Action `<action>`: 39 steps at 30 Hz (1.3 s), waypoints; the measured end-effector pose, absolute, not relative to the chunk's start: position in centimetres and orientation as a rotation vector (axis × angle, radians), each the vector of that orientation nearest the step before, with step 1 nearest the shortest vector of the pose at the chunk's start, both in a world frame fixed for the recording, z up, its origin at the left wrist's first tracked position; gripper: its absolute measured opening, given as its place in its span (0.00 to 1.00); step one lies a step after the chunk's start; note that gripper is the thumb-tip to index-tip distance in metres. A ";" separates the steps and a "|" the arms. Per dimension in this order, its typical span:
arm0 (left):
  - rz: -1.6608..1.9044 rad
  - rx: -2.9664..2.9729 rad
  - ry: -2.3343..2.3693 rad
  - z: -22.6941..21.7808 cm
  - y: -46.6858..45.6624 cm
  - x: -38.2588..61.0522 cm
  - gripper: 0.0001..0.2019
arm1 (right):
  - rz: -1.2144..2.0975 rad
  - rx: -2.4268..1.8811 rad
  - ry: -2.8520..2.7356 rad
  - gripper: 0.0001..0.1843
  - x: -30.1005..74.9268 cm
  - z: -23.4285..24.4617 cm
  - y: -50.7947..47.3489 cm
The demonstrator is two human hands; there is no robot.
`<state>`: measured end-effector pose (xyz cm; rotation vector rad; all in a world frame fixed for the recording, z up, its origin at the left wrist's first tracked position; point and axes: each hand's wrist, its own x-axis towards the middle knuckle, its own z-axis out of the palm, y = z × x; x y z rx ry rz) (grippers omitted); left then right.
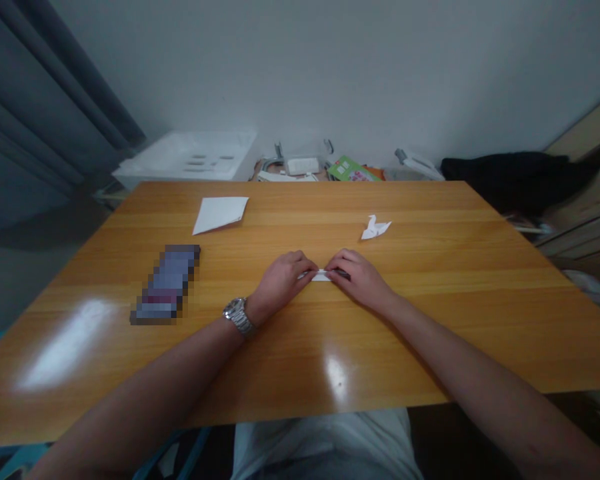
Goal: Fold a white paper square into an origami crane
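A small folded piece of white paper (322,275) lies on the wooden table, partly hidden under my fingers. My left hand (290,275) pinches its left end, thumb and fingers pressed together. At the right end my right hand (356,275) grips it the same way. Only a narrow strip of the paper shows between the two hands. Beyond my right hand stands a white origami bird (375,228), touched by neither hand. A silver watch (239,315) is on my left wrist.
A stack of white paper (221,213) lies at the table's (300,360) far left. Nearer, a pixelated phone-shaped object (167,285) rests on the left side. Behind the far edge are a white foam box (195,157), a green booklet (353,169) and dark cloth (515,180).
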<state>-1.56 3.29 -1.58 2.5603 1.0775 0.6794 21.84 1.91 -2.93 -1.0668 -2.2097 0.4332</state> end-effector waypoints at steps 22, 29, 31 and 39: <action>0.698 2.415 1.116 -1.3 4.1 -2.7 0.05 | 0.438 -1.107 -2.164 0.08 22.8 -2.8 2.2; 0.763 2.511 0.969 -1.7 3.6 -2.1 0.09 | 0.422 -1.098 -2.202 0.07 22.1 -2.4 1.8; 0.747 2.505 0.938 -1.7 3.3 -1.9 0.09 | 0.439 -1.080 -2.202 0.07 21.8 -2.2 1.5; 0.768 2.439 1.008 -1.2 3.3 -2.1 0.09 | 0.522 -1.134 -2.073 0.07 22.5 -1.8 1.5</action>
